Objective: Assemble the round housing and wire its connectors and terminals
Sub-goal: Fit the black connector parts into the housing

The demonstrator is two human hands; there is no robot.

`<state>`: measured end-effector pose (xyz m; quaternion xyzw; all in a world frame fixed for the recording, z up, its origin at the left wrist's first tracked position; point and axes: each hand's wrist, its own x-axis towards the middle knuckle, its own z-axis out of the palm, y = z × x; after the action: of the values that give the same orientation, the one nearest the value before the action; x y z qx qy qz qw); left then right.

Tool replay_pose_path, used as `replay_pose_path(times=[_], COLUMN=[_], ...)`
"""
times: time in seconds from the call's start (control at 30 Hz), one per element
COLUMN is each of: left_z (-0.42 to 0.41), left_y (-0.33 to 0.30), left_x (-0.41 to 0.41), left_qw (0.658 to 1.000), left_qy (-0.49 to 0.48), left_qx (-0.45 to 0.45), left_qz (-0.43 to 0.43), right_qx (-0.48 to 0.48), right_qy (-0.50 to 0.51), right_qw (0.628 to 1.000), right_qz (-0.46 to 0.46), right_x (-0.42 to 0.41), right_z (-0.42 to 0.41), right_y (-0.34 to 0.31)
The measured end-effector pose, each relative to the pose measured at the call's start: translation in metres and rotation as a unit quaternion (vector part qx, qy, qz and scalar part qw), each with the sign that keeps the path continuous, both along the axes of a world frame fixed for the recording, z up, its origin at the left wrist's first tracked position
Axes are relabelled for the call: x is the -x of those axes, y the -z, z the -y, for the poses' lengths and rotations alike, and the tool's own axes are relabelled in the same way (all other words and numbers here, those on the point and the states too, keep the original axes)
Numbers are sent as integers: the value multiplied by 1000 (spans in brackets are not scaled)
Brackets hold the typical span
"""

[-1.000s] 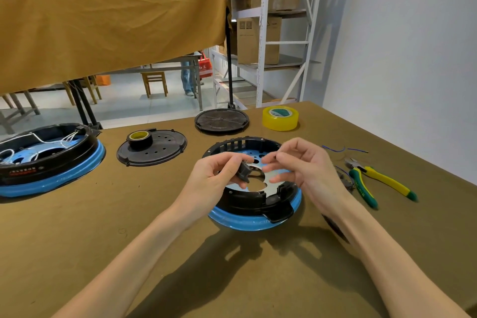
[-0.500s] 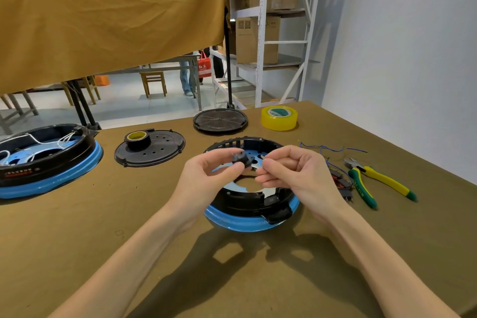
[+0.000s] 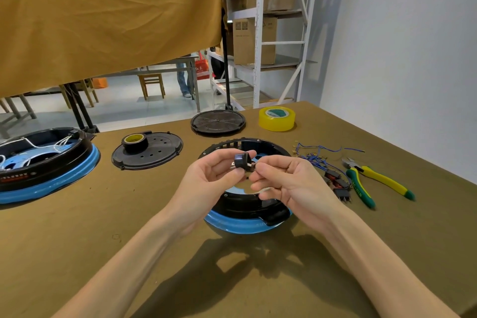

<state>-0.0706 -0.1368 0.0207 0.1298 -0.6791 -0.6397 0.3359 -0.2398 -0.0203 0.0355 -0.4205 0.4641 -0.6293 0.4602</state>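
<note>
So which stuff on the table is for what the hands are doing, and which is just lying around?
In use:
left hand
right hand
small black part, held by both
round housing
blue wires

Lying about:
yellow tape
pliers
black tape roll
flat black lid

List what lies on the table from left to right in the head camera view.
Wired round housing → black disc carrying a black tape roll → ribbed black lid → yellow tape roll → blue wires → pliers.

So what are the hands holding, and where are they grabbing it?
The left hand pinches a small black connector by its body. The right hand pinches the metal pins at its right end.
</note>
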Motion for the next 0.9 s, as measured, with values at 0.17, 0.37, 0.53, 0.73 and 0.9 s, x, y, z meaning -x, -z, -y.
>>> replay_pose_path(times=[0.17, 0.37, 0.53, 0.73, 0.9], left_z=[2, 2, 2, 0, 0], left_y=[3, 5, 8, 8, 4], left_x=[0, -1, 0, -1, -4], left_qw=[999, 996, 991, 945, 893], left_qy=[-35, -37, -62, -146, -178], left_qx=[23, 76, 117, 292, 410], left_qz=[25, -10, -20, 17, 50], right_qx=[11, 72, 69, -1, -98], right_qy=[66, 135, 148, 120, 18], right_qw=[990, 946, 927, 981, 990], right_qz=[-122, -286, -337, -153, 98], right_x=[-6, -21, -26, -19, -13], right_z=[-1, -5, -6, -5, -2], right_y=[2, 5, 7, 4, 3])
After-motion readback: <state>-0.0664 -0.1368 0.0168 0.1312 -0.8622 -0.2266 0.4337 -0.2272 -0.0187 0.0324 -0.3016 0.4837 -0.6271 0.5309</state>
